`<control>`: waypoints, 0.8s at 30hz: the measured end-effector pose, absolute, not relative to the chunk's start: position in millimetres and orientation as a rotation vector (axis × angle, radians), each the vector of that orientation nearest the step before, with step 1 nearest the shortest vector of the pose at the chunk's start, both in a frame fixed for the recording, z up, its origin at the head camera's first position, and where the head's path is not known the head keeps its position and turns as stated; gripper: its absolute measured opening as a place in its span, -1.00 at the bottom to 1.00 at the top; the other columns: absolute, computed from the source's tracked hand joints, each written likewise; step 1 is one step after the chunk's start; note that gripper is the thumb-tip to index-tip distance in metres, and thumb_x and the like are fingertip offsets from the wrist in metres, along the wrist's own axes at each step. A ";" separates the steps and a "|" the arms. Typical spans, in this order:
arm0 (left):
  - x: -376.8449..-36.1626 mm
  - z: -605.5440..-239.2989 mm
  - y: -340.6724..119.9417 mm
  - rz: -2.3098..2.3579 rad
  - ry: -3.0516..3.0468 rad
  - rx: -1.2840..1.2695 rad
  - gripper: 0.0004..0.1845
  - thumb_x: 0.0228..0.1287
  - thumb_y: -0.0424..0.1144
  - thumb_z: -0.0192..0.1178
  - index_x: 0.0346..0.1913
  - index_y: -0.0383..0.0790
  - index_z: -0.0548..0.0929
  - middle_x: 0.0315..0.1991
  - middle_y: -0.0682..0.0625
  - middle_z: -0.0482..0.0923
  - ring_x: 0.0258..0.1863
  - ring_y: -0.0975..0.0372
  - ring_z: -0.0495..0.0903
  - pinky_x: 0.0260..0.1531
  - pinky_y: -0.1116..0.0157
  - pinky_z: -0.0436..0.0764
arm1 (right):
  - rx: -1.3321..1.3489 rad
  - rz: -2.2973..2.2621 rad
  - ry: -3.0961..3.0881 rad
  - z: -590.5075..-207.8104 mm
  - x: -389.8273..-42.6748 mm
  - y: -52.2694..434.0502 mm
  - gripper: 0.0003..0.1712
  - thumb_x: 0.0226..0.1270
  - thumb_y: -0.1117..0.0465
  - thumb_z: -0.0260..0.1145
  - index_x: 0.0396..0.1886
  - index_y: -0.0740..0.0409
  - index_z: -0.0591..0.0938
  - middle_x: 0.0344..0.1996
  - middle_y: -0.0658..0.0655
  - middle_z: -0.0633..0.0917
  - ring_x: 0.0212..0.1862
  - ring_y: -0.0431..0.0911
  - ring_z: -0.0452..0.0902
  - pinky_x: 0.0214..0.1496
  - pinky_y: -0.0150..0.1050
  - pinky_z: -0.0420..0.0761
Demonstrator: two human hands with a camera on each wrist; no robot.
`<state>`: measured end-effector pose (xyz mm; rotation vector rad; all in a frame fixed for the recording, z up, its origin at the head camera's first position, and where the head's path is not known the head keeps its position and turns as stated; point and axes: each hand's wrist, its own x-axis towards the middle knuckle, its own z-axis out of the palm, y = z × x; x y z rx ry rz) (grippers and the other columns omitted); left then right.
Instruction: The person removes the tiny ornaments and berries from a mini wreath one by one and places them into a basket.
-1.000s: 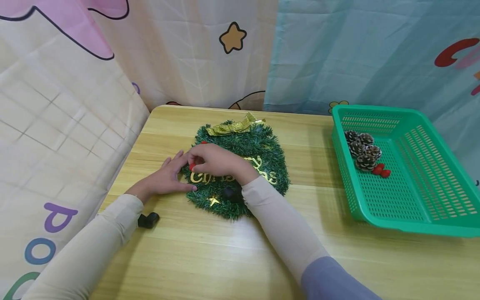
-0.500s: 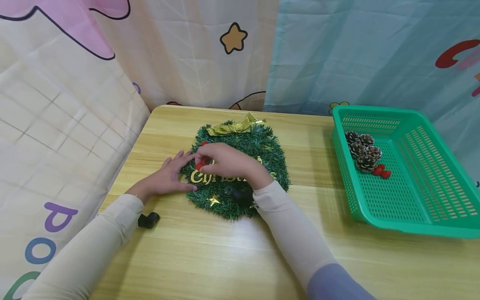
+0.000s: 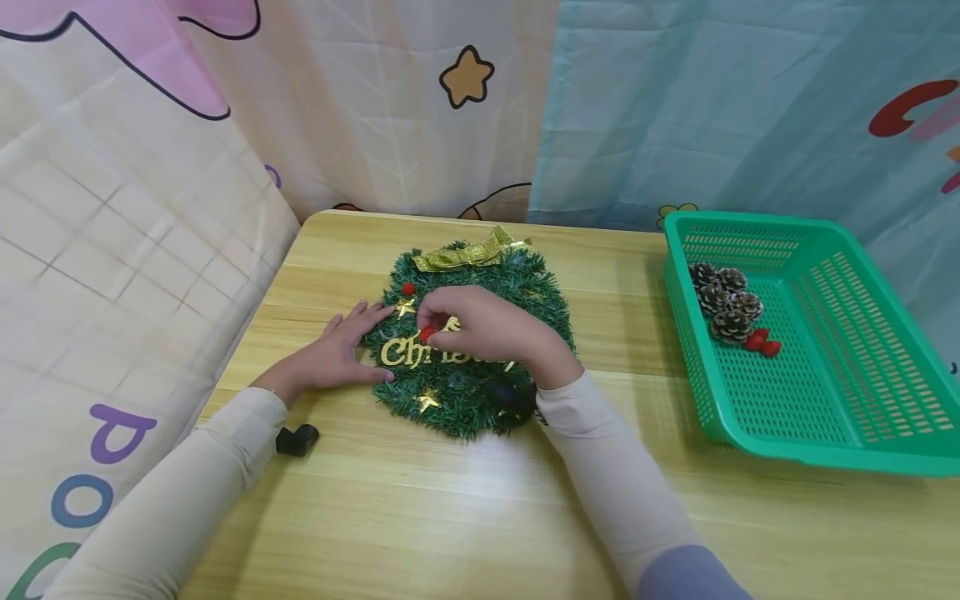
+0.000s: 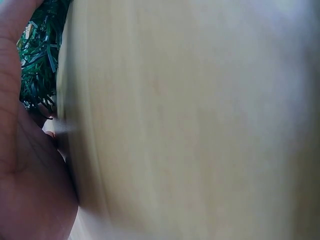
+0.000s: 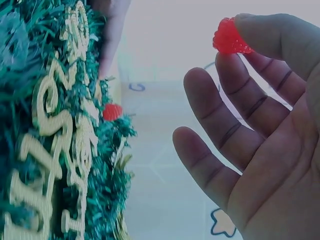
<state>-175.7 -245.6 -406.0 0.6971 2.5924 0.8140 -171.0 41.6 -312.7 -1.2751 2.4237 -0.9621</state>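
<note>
A small red berry, bumpy and glossy like a moulded raspberry, sits pinched between the thumb and forefinger of the right hand, held just above the middle of a green tinsel wreath so that it hangs over the gold lettering. The other fingers of that hand spread loosely, leaving the berry in plain sight from the wrist view. The left hand lies flat on the wooden surface, fingers straight and holding nothing, its tips pressed against the wreath's left edge, seemingly to keep it from sliding. The wreath lies flat and carries a second red berry near its upper left, small gold stars and a gold ribbon bow at its far edge. A small black object rests on the surface beside the left sleeve. Well apart to the right stands a green plastic basket holding pine cones and a few more red berries together in its near-left corner. Cartoon-printed curtains hang behind.
</note>
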 end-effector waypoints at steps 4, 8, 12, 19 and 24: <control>-175.5 -405.4 -245.5 0.817 2.599 0.688 0.14 0.10 0.20 0.43 0.61 0.06 -0.04 0.60 -0.15 -0.20 0.55 -0.04 -0.40 0.41 -0.15 -0.42 | -1.265 -0.953 2.455 -310.2 -166.7 51.8 -0.98 0.41 0.26 0.28 -0.21 0.08 0.61 -0.26 -0.06 0.57 -0.26 -0.17 0.44 -0.15 -0.26 0.50; -175.5 -406.9 -245.9 0.816 2.600 0.697 0.15 0.09 0.21 0.43 0.61 0.05 -0.05 0.60 -0.15 -0.21 0.55 -0.05 -0.41 0.41 -0.16 -0.42 | -1.258 -0.930 2.473 -309.3 -161.6 62.2 -0.98 0.41 0.27 0.28 -0.21 0.09 0.61 -0.28 -0.07 0.57 -0.28 -0.18 0.45 -0.18 -0.27 0.51; -175.1 -409.4 -246.8 0.810 2.596 0.705 0.17 0.08 0.23 0.42 0.61 0.06 -0.07 0.60 -0.14 -0.22 0.55 -0.04 -0.42 0.41 -0.17 -0.43 | -1.241 -0.912 2.490 -308.4 -155.7 72.8 -1.00 0.42 0.27 0.28 -0.23 0.08 0.61 -0.30 -0.07 0.57 -0.29 -0.19 0.46 -0.19 -0.27 0.52; -175.0 -410.7 -247.4 0.820 2.590 0.707 0.16 0.08 0.23 0.42 0.61 0.06 -0.07 0.60 -0.14 -0.22 0.55 -0.04 -0.42 0.40 -0.17 -0.43 | -1.210 -0.879 2.553 -302.6 -146.7 92.6 -0.97 0.40 0.27 0.29 -0.23 0.05 0.60 -0.29 -0.09 0.57 -0.27 -0.20 0.47 -0.16 -0.18 0.55; -175.5 -409.6 -246.7 0.820 2.591 0.708 0.16 0.09 0.22 0.43 0.61 0.06 -0.07 0.60 -0.14 -0.22 0.55 -0.04 -0.42 0.40 -0.18 -0.42 | -1.203 -0.890 2.582 -297.6 -141.3 105.3 -0.93 0.38 0.30 0.31 -0.24 0.03 0.61 -0.26 -0.10 0.60 -0.16 -0.16 0.54 -0.05 -0.09 0.58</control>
